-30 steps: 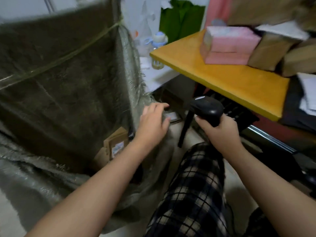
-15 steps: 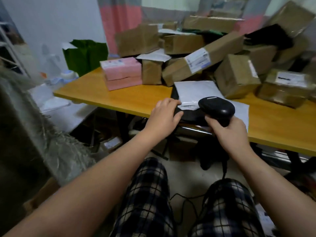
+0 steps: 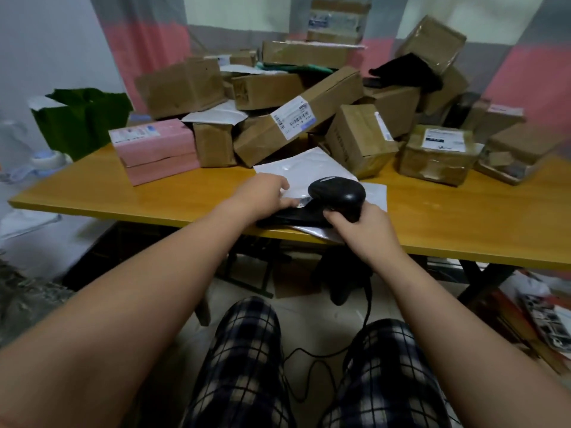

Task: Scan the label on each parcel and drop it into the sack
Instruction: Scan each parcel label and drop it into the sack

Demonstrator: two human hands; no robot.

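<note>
Currently the right hand [image 3: 361,230] is wrapped round the glossy, rounded black scanner [image 3: 336,193], held over a flat black parcel [image 3: 287,218] at the near edge of the wooden table [image 3: 123,199]. The left hand [image 3: 262,194] rests on that parcel with its fingers hidden, so its grasp is unclear. Scanning seems to be the step in hand; the next move calls for steady aim, then carrying the parcel to the coarse woven sack [image 3: 18,301] at far left.

Dim, soft indoor light; warped edges.

Single head view, forward and down, near the table [image 3: 463,220].
</note>
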